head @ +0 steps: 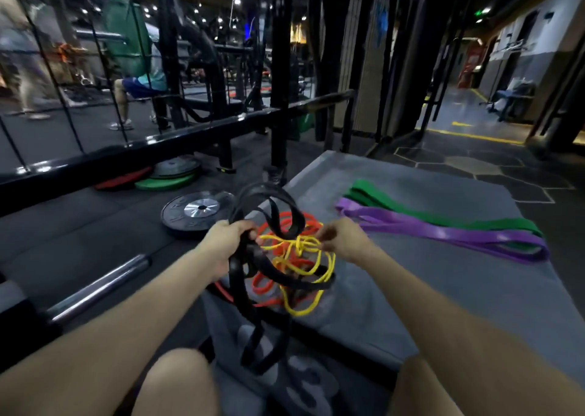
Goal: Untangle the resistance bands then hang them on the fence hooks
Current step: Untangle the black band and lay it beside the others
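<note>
Partly done: green band (443,217) and purple band (443,233) lie freed along the mat's (474,289) far edge. Your left hand (226,244) grips the black band (250,263); your right hand (342,241) pinches the yellow band (304,247) knot, orange band (285,222) still snarled beneath. Nothing hung yet.

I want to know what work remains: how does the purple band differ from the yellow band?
The purple band lies flat and free on the grey mat; the yellow band is knotted with the orange and black bands. The purple is wide, the yellow thin. The right hand pinches only the yellow. Neither hangs yet.

Grey mat (443,289) — purple band (443,233), green band (411,206) lying flat.
</note>
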The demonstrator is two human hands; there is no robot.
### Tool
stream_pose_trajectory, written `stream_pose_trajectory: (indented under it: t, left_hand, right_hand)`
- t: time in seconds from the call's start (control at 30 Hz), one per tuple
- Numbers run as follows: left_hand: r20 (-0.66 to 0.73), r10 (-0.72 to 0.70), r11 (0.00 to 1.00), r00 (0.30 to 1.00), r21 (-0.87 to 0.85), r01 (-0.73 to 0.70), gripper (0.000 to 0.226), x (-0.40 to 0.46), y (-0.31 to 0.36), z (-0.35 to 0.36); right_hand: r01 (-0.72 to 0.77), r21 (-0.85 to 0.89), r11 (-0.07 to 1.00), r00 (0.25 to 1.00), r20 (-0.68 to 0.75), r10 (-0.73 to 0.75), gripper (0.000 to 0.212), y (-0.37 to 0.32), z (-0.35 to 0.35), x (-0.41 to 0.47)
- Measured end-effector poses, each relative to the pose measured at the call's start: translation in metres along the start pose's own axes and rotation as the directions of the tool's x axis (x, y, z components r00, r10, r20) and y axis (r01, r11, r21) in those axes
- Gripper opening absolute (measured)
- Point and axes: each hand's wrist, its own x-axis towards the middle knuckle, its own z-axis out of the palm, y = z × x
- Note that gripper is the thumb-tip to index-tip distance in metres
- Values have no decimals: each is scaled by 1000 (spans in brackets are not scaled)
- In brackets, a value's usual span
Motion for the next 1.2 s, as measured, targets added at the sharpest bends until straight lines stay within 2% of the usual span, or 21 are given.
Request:
stream_pose_trajectory:
  t: [0.13,0.2,0.23,0.27,0.37,0.47,0.5,0.6,0.73,0.83,0.93,1.0,1.07,1.13,1.2]
  left_hand:
    - [9,-47,996,999,72,46,26,5,-21,-27]
    - [12,-49,993,999,112,48,17,7,-29,-36]
    - [13,-53,992,999,115,51,13,7,-32,-38]
    - [10,-58,992,998,114,56,13,7,-34,-38]
    - [-23,-62,990,998,122,64,27,6,-35,-33]
    - [-37,-27,998,999,60,30,27,6,-34,-30]
    - [-42,-19,999,999,45,21,26,7,-34,-29]
    - [-70,3,997,998,71,2,26,9,-35,-26]
    - [-100,55,987,993,159,-38,27,11,-27,-26]
    - [-119,98,971,988,227,-69,30,14,-17,-30]
    - [-155,118,965,981,252,-76,28,16,-6,-37]
    - [-199,127,963,972,259,-73,28,18,3,-43]
    - [-230,131,964,964,258,-69,27,20,10,-51]
    - [-233,127,960,964,272,-61,25,22,16,-60]
    - [-227,125,957,966,284,-58,23,25,19,-66]
  right_hand:
    - [82,-161,983,984,169,-55,11,7,35,-9]
    - [132,-279,951,974,214,-72,11,7,46,-9]
    - [152,-292,944,970,229,-85,5,6,49,-10]
    - [171,-292,941,965,244,-100,8,5,52,-10]
    - [217,-267,939,941,314,-128,14,2,55,-15]
    - [267,-354,896,910,400,-113,68,6,58,-13]
    - [263,-401,877,903,423,-76,72,7,59,-11]
    - [279,-473,836,886,463,-33,53,10,61,-8]
    - [332,-508,795,885,460,-76,25,16,66,-6]
    - [368,-456,810,883,446,-150,23,12,59,-1]
    - [302,-306,903,918,349,-188,19,0,38,9]
    - [191,-112,975,964,207,-165,33,-8,20,21]
    - [129,-40,991,992,21,-128,33,-16,3,36]
    - [89,6,996,978,-189,-87,40,-24,-10,52]
    - [74,148,986,938,-346,-19,39,-34,-21,64]
